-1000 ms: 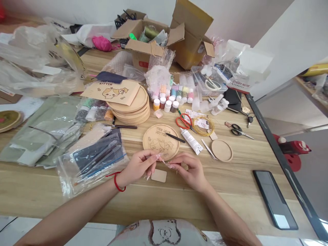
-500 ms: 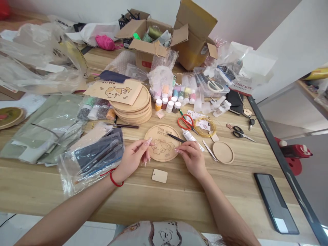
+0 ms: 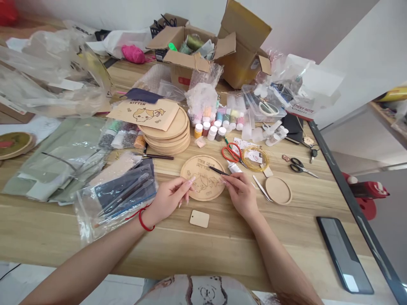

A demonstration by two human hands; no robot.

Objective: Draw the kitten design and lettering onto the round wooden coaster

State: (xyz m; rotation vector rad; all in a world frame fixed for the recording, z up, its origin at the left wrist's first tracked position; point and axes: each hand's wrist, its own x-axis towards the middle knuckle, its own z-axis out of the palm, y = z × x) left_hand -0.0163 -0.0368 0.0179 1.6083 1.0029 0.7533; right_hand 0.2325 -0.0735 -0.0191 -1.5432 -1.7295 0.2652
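Note:
A round wooden disc (image 3: pixel 203 195) with a raised rim lies before me, bearing a kitten outline and lettering. At its left edge, my left hand (image 3: pixel 173 195) is closed in a thumb-and-forefinger pinch, the other fingers curled below; whatever is between the tips is too small to make out. On the right side of the disc, my right hand (image 3: pixel 240 190) has its fingers closed at the rear end of slim black tweezers (image 3: pixel 218 170). Their tip points left over the disc. A small wooden tag (image 3: pixel 199 218) with a hole lies just below the disc.
Red-handled scissors (image 3: pixel 231 152), a coil of golden wire (image 3: pixel 255 159), white tweezers (image 3: pixel 261 187) and a small round wooden tray (image 3: pixel 278 179) lie to the right. Paint pots (image 3: pixel 212 133) and stacked discs (image 3: pixel 170 144) stand behind. A phone (image 3: pixel 345 254) lies front right.
My right hand has moved slightly up, its fingertips now at the rear of the black tweezers. My left hand has shifted slightly right and down. The view has shifted a little.

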